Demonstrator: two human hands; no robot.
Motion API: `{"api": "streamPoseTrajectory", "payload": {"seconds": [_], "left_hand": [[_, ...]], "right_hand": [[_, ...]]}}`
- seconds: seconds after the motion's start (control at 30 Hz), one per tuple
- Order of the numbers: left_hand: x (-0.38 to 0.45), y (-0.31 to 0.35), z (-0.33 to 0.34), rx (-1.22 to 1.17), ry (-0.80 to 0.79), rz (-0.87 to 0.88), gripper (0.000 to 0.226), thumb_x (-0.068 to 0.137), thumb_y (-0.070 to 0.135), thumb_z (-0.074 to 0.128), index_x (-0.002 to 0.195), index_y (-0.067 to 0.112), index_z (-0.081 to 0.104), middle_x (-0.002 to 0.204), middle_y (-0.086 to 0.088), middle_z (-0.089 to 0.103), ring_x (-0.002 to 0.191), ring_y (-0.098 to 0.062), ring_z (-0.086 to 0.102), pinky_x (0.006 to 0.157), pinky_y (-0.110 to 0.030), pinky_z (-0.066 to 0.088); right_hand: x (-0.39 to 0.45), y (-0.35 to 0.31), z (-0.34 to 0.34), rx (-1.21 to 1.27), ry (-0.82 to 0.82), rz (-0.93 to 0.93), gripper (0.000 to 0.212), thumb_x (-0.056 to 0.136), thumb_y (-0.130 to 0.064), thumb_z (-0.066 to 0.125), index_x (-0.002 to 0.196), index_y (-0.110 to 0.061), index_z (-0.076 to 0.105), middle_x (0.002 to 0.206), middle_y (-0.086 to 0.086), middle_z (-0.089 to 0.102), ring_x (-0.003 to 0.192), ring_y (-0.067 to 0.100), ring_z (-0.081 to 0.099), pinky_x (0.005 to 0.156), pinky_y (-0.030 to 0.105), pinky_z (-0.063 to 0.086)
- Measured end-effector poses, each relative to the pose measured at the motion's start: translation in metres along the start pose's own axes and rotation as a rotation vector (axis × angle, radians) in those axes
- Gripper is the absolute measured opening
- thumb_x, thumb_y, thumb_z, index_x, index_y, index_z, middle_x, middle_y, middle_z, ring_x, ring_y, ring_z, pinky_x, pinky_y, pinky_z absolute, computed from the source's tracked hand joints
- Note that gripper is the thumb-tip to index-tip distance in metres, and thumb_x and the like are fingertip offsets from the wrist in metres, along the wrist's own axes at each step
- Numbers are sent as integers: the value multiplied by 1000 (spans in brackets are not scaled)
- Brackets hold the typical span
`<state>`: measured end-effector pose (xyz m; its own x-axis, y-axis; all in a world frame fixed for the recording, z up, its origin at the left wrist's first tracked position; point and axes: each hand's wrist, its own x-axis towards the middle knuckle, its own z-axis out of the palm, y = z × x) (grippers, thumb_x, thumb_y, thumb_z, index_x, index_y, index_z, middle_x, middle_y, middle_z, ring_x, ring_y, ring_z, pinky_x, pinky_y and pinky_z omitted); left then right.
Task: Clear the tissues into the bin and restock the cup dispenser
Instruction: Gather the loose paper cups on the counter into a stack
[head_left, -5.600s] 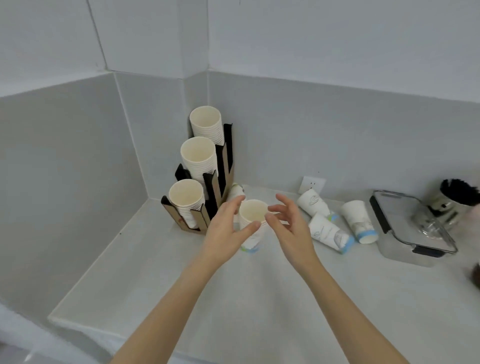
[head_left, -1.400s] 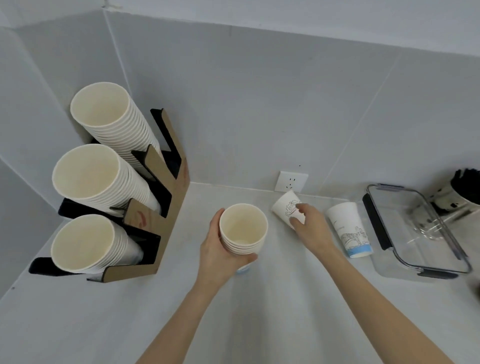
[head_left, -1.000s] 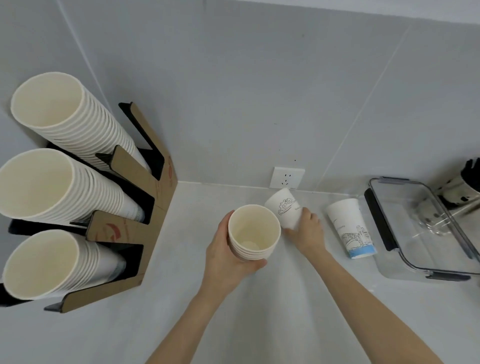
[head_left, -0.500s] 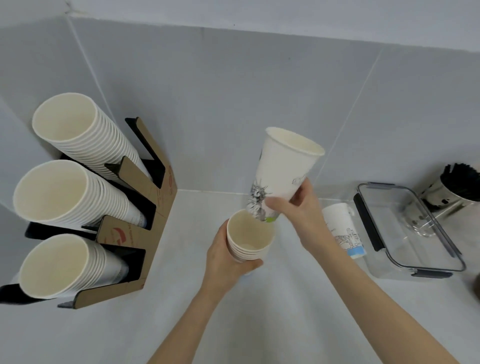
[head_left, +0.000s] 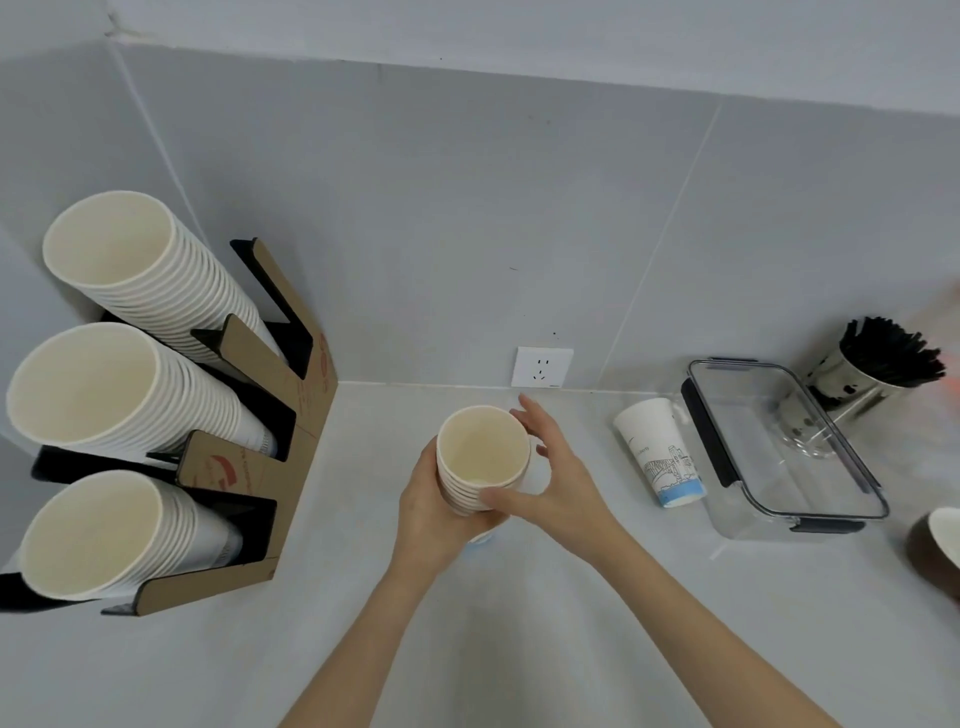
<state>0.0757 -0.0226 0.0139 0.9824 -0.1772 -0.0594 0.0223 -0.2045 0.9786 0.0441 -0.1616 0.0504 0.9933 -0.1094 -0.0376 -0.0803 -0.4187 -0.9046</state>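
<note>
A short stack of nested white paper cups (head_left: 480, 457) stands mouth-up over the middle of the counter. My left hand (head_left: 434, 512) wraps around its left side and base. My right hand (head_left: 553, 475) curls around its right side, thumb against the rims and fingers spread behind. One more paper cup (head_left: 660, 452) with a blue base and a bridge drawing lies on its side to the right. The brown-and-black cup dispenser (head_left: 260, 447) stands at the left with three slanted stacks of cups (head_left: 119, 389). No tissues or bin are in view.
A clear lidded plastic box (head_left: 784, 447) sits at the right, with a steel holder of black sticks (head_left: 878, 364) behind it. A wall socket (head_left: 543, 367) is on the back wall. A dark round object (head_left: 935, 545) shows at the right edge.
My right hand took a lying cup from the counter, lifted it above the stack and slid it in. The stack in my left hand is one cup taller; one loose cup lies at right.
</note>
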Motion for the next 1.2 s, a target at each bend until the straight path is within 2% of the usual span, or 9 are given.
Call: {"api": "streamPoseTrajectory", "payload": {"seconds": [0.07,0.17,0.3,0.43,0.6,0.77,0.87,1.07,1.2], "left_hand": [[0,0,1,-4,4,-3,79,47,15,88,100,50,40,101,27,55,95,8,53,72,-11,43],[1,0,3,-10,20,-5,79,46,14,88,101,47,42,101,27,55,95,2,54,74,-16,43],[5,3,12,3,-5,7,82,44,12,88,106,41,43,102,25,56,96,-3,56,77,-18,44],[11,9,29,8,-37,29,88,42,9,89,111,37,42,109,12,58,103,-15,56,89,-30,46],[9,9,50,-4,-98,47,88,43,7,88,106,46,42,110,17,58,106,-13,56,89,-28,44],[8,3,62,6,-107,49,88,42,10,89,107,46,42,112,15,59,107,-12,56,93,-31,46],[10,1,64,-7,-121,47,85,40,14,90,100,51,43,110,23,57,105,0,55,88,-25,44],[13,-5,64,6,-133,47,86,37,24,86,104,53,41,113,25,55,104,10,51,89,-20,44],[13,-5,64,10,-144,43,86,37,23,86,106,51,41,115,22,56,104,8,52,89,-22,45]], "right_hand": [[-2,1,0,-61,2,0,87,67,-36,78,140,-32,30,143,-14,37,129,-1,31,103,17,25],[-3,3,2,-120,9,-21,83,71,-39,74,141,-29,30,142,-17,34,128,-5,25,105,17,21],[-4,6,-13,1,9,85,81,72,-37,74,140,-32,31,136,-20,32,128,0,28,106,22,24],[1,34,-54,122,258,189,59,84,-34,62,137,-26,39,139,-8,45,125,8,41,109,31,32],[13,104,-102,-270,507,387,54,86,-18,58,134,-3,40,140,16,46,128,31,42,105,38,33],[25,142,-105,-568,444,470,69,81,-24,65,136,0,30,135,22,45,124,38,40,100,44,35],[33,156,-96,-679,421,473,75,79,-27,66,137,0,26,133,22,47,122,38,44,100,43,37],[41,158,-92,-502,444,554,73,76,-24,67,133,0,27,130,23,48,114,39,50,87,45,45],[42,127,-97,-7,532,447,86,71,-21,73,140,-5,24,118,7,57,100,27,61,85,38,49]]}}
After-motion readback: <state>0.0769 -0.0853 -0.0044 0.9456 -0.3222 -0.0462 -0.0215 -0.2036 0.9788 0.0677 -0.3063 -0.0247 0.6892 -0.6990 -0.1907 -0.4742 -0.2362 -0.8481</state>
